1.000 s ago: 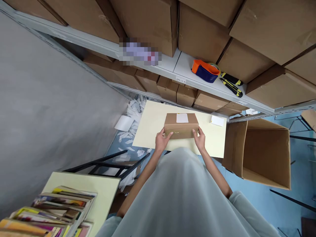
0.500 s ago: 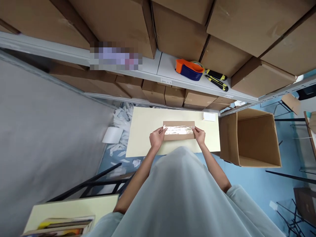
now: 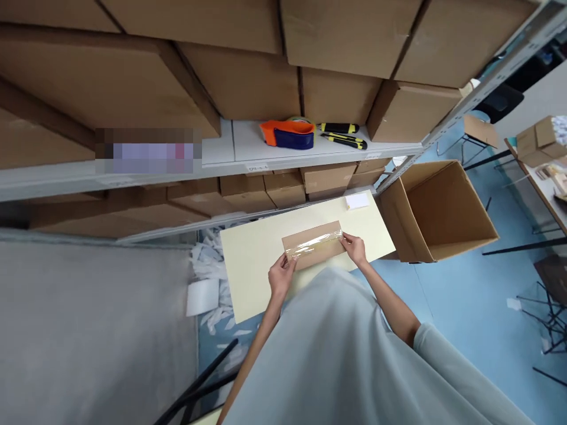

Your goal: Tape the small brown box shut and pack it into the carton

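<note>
A small brown cardboard box point(image 3: 315, 243) with a strip of clear tape along its upward face rests on a pale yellow table point(image 3: 257, 254). My left hand point(image 3: 282, 276) grips its left end with fingers closed on the edge. At the box's right end my right hand point(image 3: 353, 248) pinches the corner. Both forearms reach out from under my pale grey garment.
A white label pad point(image 3: 357, 200) lies at the table's far right. An open empty carton point(image 3: 436, 209) stands on the blue floor to the right. On the shelf are an orange-blue tape dispenser point(image 3: 287, 133) and two yellow-black cutters point(image 3: 342, 133). Paper scraps point(image 3: 208, 271) litter the floor left.
The box has been turned over: the labelled face gave way to a taped face. My view has swung right and up; the book stack has left the frame.
</note>
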Motion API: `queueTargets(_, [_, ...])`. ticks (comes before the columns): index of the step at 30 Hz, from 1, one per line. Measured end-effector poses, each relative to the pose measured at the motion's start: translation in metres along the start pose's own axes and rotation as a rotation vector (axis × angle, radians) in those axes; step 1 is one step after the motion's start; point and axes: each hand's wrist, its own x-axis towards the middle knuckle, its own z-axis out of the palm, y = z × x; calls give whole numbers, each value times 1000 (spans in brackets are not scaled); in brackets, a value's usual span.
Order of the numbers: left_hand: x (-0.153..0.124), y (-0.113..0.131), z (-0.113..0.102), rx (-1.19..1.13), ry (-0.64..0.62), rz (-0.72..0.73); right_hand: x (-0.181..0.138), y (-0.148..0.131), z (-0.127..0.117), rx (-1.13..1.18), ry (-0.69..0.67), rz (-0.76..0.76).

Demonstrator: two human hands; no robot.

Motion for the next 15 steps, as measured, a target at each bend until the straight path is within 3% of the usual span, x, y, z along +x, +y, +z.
queueTargets(3, [5,14,5,-23,-64,50,-17,4,-14,190,101,13])
queueTargets(6, [10,37,22,-53,-172,99,-44,11,-38,402,247,41])
queueTargets(10, [7,72,64,-6,-419,146,-95,25,-74,578,506,107])
queueTargets(15, [-12,105,132,89,-744,179,-167,42,-115,630,780,235])
